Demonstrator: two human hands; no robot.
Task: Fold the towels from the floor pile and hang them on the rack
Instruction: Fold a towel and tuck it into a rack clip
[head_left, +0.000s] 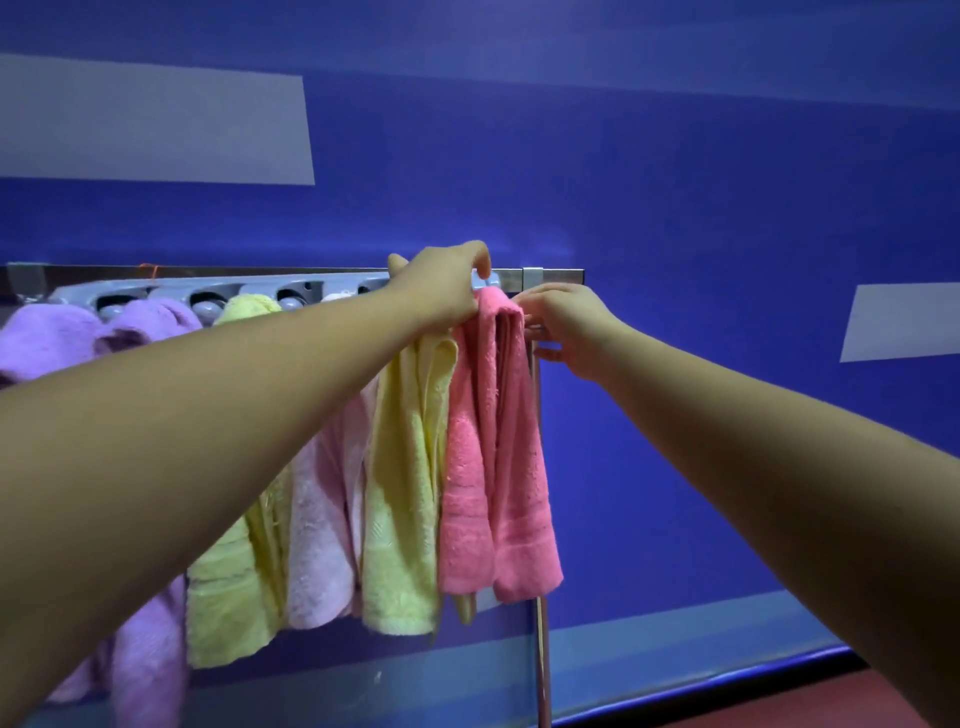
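Note:
A folded coral-pink towel (498, 467) hangs at the right end of the grey slotted rack (249, 293). My left hand (447, 288) grips its top where it goes into the rack's last slot. My right hand (566, 327) is just right of the towel's top, fingers curled toward its edge and touching it; whether they pinch it is unclear. To the left hang a yellow towel (405, 509), a pale pink towel (322, 540), another yellow towel (234, 597) and purple towels (145, 665). The floor pile is out of view.
A metal bar (550, 276) runs behind the rack, with a metal upright post (543, 665) below its right end. A blue wall (675, 208) stands close behind. A strip of red floor (831, 701) shows at the lower right.

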